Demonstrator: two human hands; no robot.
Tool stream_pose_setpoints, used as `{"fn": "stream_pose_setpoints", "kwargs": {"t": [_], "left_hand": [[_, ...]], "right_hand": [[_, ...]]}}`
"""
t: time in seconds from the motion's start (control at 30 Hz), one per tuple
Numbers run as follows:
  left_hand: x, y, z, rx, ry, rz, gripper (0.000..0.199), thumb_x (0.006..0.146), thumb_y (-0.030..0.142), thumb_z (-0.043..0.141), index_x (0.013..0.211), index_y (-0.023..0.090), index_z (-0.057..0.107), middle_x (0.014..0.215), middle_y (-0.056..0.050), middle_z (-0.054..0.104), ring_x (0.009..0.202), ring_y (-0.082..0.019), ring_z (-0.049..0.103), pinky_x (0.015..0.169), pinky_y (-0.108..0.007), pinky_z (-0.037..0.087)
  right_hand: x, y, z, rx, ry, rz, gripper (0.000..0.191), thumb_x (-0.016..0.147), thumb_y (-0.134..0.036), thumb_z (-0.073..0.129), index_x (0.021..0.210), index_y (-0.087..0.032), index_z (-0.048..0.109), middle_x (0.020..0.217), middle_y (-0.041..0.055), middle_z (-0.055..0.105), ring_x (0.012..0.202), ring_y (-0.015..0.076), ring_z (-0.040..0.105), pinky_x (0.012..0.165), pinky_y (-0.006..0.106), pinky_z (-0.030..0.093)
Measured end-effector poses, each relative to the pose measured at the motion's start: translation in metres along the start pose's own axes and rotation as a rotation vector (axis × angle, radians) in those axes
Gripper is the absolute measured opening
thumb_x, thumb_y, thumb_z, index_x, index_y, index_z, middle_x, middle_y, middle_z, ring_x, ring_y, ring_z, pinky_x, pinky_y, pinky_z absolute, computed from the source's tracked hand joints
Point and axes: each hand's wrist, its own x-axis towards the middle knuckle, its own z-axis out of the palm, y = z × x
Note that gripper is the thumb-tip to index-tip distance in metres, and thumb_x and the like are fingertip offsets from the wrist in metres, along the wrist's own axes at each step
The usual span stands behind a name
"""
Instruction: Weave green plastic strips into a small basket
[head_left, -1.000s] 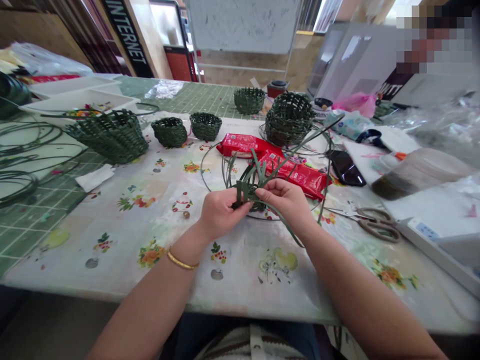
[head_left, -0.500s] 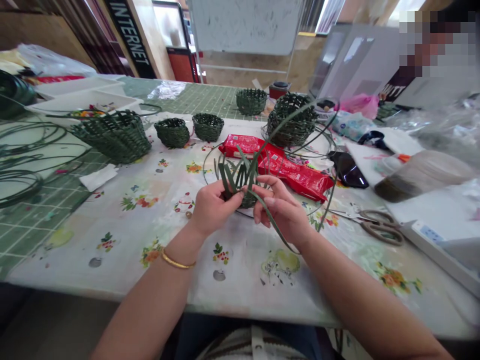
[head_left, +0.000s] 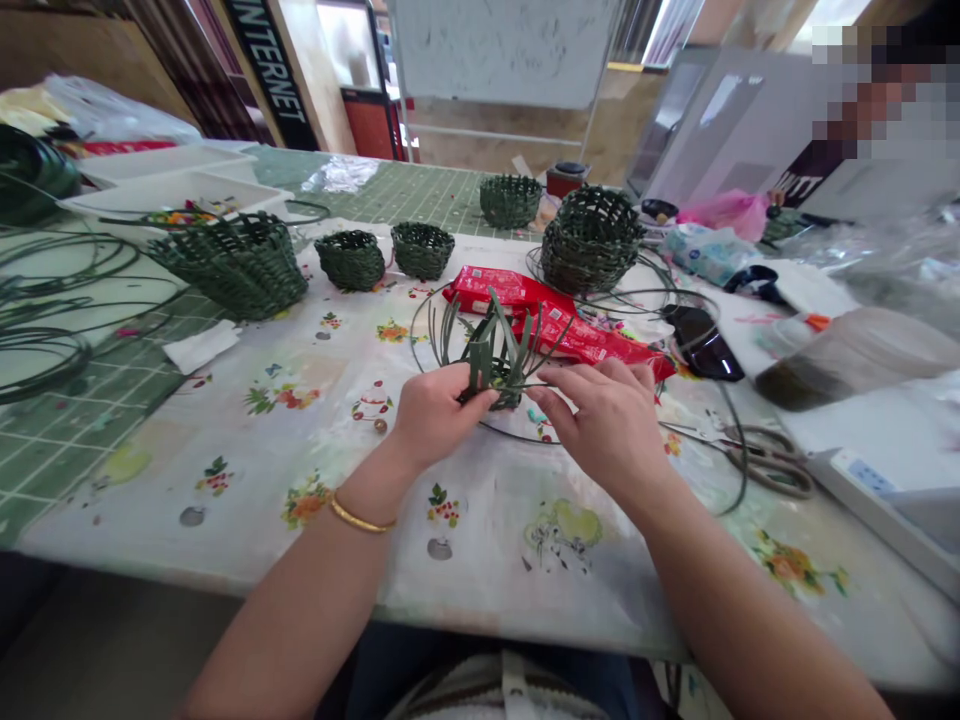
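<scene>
My left hand [head_left: 442, 415] grips a small, dark green woven base [head_left: 487, 378] whose loose plastic strips fan upward. My right hand [head_left: 607, 430] lies just right of it, fingers reaching left over a thin green strip [head_left: 551, 384]. Whether those fingers pinch the strip is hard to tell. A red foil packet [head_left: 555, 328] lies just beyond both hands. A long strip loop [head_left: 739, 470] curves down on the right, next to the scissors [head_left: 772, 462].
Several finished green woven baskets [head_left: 350, 260] and a stacked pair [head_left: 592, 240] stand beyond the hands on a floral table cover [head_left: 225, 450]. Green strip coils [head_left: 45, 350] lie at left, beside a white tray [head_left: 169, 192]. A dark pouch [head_left: 701, 342] and a power strip [head_left: 862, 480] sit at right.
My right hand has moved right and flattened, its fingers reaching toward the weave. The long strip no longer rises toward the stacked baskets and now curves down at the right. The fanned strips stand more upright.
</scene>
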Motion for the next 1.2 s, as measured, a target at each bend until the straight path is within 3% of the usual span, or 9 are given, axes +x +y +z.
{"fn": "stream_pose_setpoints", "kwargs": {"t": [0.17, 0.3, 0.43, 0.67, 0.77, 0.87, 0.97, 1.07, 1.2], "left_hand": [[-0.001, 0.004, 0.003, 0.042, -0.053, 0.054, 0.019, 0.081, 0.033, 0.059, 0.075, 0.017, 0.067, 0.071, -0.004, 0.068, 0.066, -0.015, 0.061, 0.059, -0.024, 0.044], [-0.001, 0.004, 0.002, -0.042, -0.025, 0.016, 0.017, 0.08, 0.03, 0.061, 0.069, 0.017, 0.066, 0.067, -0.002, 0.067, 0.064, -0.014, 0.06, 0.058, -0.023, 0.043], [0.0, 0.0, 0.001, -0.161, 0.062, -0.138, 0.019, 0.074, 0.025, 0.066, 0.058, 0.016, 0.06, 0.054, 0.003, 0.058, 0.053, -0.01, 0.052, 0.049, -0.021, 0.038], [0.003, 0.0, -0.003, -0.408, 0.041, -0.287, 0.031, 0.076, 0.032, 0.064, 0.052, 0.015, 0.055, 0.04, 0.005, 0.047, 0.039, -0.007, 0.044, 0.039, -0.02, 0.033], [0.004, -0.002, -0.012, -0.58, -0.036, -0.314, 0.029, 0.082, 0.041, 0.056, 0.071, 0.015, 0.064, 0.048, 0.002, 0.059, 0.036, -0.008, 0.049, 0.037, -0.021, 0.038], [0.006, -0.006, -0.024, -0.758, 0.095, -0.311, 0.035, 0.086, 0.044, 0.049, 0.092, 0.014, 0.064, 0.078, -0.007, 0.072, 0.037, -0.008, 0.054, 0.036, -0.023, 0.043], [0.007, -0.01, -0.03, -0.731, 0.251, -0.306, 0.027, 0.083, 0.038, 0.054, 0.085, 0.013, 0.063, 0.076, -0.006, 0.072, 0.033, -0.005, 0.048, 0.034, -0.02, 0.039], [0.007, -0.011, -0.027, -0.61, 0.162, -0.344, 0.016, 0.073, 0.026, 0.065, 0.082, 0.013, 0.064, 0.072, -0.003, 0.07, 0.033, -0.003, 0.045, 0.031, -0.018, 0.037], [0.004, -0.01, -0.018, -0.422, -0.061, -0.292, 0.033, 0.067, 0.018, 0.069, 0.1, 0.017, 0.065, 0.084, -0.002, 0.067, 0.039, -0.003, 0.047, 0.036, -0.018, 0.038]], "right_hand": [[0.0, -0.008, 0.002, -0.012, -0.134, -0.111, 0.026, 0.092, -0.032, 0.045, 0.084, -0.018, 0.066, 0.078, 0.0073, 0.067, 0.083, 0.022, 0.054, 0.075, 0.034, 0.033], [0.003, -0.009, 0.018, 0.171, -0.262, 0.033, 0.031, 0.092, -0.031, 0.041, 0.074, -0.016, 0.062, 0.066, 0.0045, 0.059, 0.058, 0.0138, 0.047, 0.055, 0.027, 0.028], [0.01, -0.008, 0.029, 0.42, -0.4, 0.172, 0.037, 0.088, -0.04, 0.043, 0.062, -0.019, 0.058, 0.05, -0.0022, 0.045, 0.049, 0.0106, 0.038, 0.049, 0.025, 0.024], [0.012, -0.015, 0.02, 0.435, -0.369, 0.286, 0.039, 0.082, -0.045, 0.048, 0.054, -0.019, 0.056, 0.046, -0.0028, 0.038, 0.047, 0.0101, 0.032, 0.047, 0.026, 0.021], [0.012, -0.012, 0.02, 0.5, -0.386, 0.343, 0.039, 0.081, -0.046, 0.049, 0.054, -0.018, 0.057, 0.043, -0.0032, 0.037, 0.044, 0.0095, 0.033, 0.045, 0.026, 0.022], [0.014, -0.004, 0.023, 0.609, -0.365, 0.416, 0.041, 0.079, -0.047, 0.051, 0.051, -0.018, 0.054, 0.042, -0.0044, 0.034, 0.041, 0.0083, 0.031, 0.043, 0.025, 0.022], [0.016, 0.002, 0.026, 0.7, -0.358, 0.487, 0.041, 0.078, -0.049, 0.053, 0.05, -0.018, 0.051, 0.04, -0.0058, 0.031, 0.037, 0.007, 0.026, 0.04, 0.024, 0.019], [0.016, 0.005, 0.027, 0.73, -0.378, 0.529, 0.041, 0.076, -0.051, 0.054, 0.052, -0.018, 0.053, 0.04, -0.0062, 0.03, 0.037, 0.0068, 0.025, 0.038, 0.024, 0.017], [0.015, 0.006, 0.028, 0.77, -0.368, 0.54, 0.041, 0.076, -0.052, 0.056, 0.053, -0.017, 0.054, 0.041, -0.006, 0.03, 0.039, 0.0067, 0.025, 0.038, 0.023, 0.018]]}}
